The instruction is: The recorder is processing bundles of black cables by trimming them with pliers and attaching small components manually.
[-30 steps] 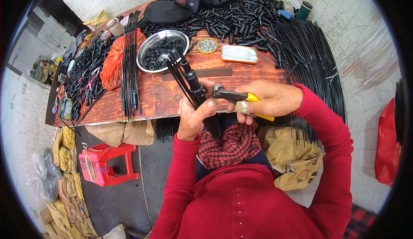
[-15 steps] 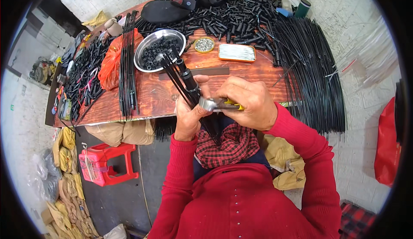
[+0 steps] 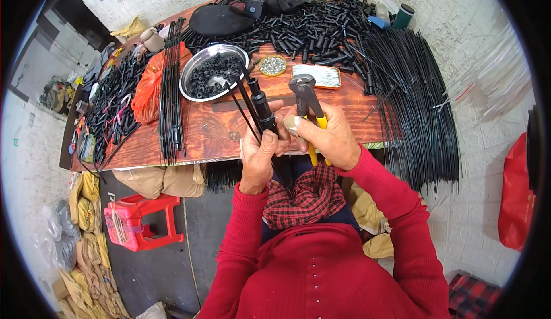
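On the left of the wooden table point(image 3: 218, 132) lies a heap of small black parts point(image 3: 112, 104), then an orange bag point(image 3: 150, 86), a straight bundle of thin black rods point(image 3: 171, 89) and a steel bowl point(image 3: 195, 69) of black rings. At the near edge the left hand point(image 3: 259, 155) has its fingers wrapped tight round a black rod assembly point(image 3: 261, 109) that slants up over the table, and just beside it the right hand point(image 3: 326, 138) grips yellow-handled pincers point(image 3: 307, 98), head pointing up. Further right, a big sheaf of long black wires point(image 3: 413, 101) hangs over the table edge
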A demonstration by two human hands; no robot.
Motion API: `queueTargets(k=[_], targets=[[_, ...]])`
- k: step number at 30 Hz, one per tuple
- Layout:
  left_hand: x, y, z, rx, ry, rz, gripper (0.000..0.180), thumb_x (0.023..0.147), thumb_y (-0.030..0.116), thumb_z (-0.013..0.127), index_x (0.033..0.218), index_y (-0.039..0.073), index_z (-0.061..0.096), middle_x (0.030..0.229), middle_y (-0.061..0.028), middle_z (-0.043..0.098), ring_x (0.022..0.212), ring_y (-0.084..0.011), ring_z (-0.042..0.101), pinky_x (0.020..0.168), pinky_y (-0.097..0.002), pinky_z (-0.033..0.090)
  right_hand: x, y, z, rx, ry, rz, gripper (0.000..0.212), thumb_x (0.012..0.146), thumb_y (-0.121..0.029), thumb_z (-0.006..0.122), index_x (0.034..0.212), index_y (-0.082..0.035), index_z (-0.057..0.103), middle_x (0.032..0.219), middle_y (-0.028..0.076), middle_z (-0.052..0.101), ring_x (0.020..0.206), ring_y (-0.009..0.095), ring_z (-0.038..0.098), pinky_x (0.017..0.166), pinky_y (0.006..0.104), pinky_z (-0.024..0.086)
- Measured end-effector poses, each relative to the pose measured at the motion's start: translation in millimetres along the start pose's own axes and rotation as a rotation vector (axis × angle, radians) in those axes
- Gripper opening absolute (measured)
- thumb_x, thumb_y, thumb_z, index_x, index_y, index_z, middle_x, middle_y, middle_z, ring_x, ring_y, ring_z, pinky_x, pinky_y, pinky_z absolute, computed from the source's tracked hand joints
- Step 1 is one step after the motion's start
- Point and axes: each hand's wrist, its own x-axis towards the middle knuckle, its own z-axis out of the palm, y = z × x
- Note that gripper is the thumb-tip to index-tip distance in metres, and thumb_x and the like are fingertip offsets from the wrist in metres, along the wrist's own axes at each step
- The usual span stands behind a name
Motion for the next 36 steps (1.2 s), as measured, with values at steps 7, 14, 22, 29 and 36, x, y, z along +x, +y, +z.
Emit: queueTargets(k=[7,14,22,29,36], targets=[[0.5,0.4,3.3,0.127,0.020,0.022,0.057,0.096,0.039,0.058,0.134,-0.002,0.043,0.077,-0.0011,0.051,0.061,-0.0047,0.043,0.055,-0.0195,0.034,5.9,-1.8,3.0,0.076,0.006,-0.023,0.015,0.092,-0.015,0.060,0.096,-0.001,0.063,0.075,0.002,0.061,0.058,0.006,0.054,0.051,0.0216,0.043],[-0.8,-0.9,3.5,0.147,0.042,0.024,0.051,0.097,0.033,0.056,0.133,-0.002,0.043,0.075,-0.0002,0.051,0.061,-0.0044,0.042,0.055,-0.0196,0.034,5.1,-0.1,3.5,0.060,0.021,-0.004,0.014,0.092,-0.015,0.061,0.095,-0.002,0.063,0.077,0.001,0.061,0.059,0.006,0.053,0.051,0.0216,0.042],[-1.4,1.2,6.8,0.105,0.025,0.012,0.050,0.098,0.026,0.056,0.136,-0.001,0.039,0.073,0.0016,0.048,0.060,-0.0038,0.039,0.055,-0.0192,0.033,4.7,5.3,3.8,0.069,0.035,-0.013,0.013,0.092,-0.014,0.061,0.097,-0.002,0.062,0.078,0.002,0.062,0.061,0.006,0.055,0.053,0.0212,0.046],[-1.6,0.5,6.6,0.094,0.038,0.009,0.049,0.099,0.024,0.055,0.137,-0.001,0.038,0.073,0.0016,0.049,0.059,-0.0035,0.038,0.054,-0.0184,0.032,5.4,2.9,4.0,0.047,0.032,-0.011,0.013,0.092,-0.014,0.060,0.098,-0.002,0.061,0.079,0.002,0.062,0.060,0.006,0.055,0.053,0.0213,0.046],[-1.5,1.3,6.5,0.143,0.056,0.007,0.046,0.099,0.022,0.054,0.136,-0.001,0.040,0.073,0.0016,0.049,0.059,-0.0030,0.039,0.053,-0.0184,0.032,6.4,8.1,7.5,0.125,0.083,-0.034,0.015,0.090,-0.011,0.064,0.099,0.000,0.064,0.071,-0.002,0.060,0.057,0.003,0.052,0.050,0.0200,0.043]])
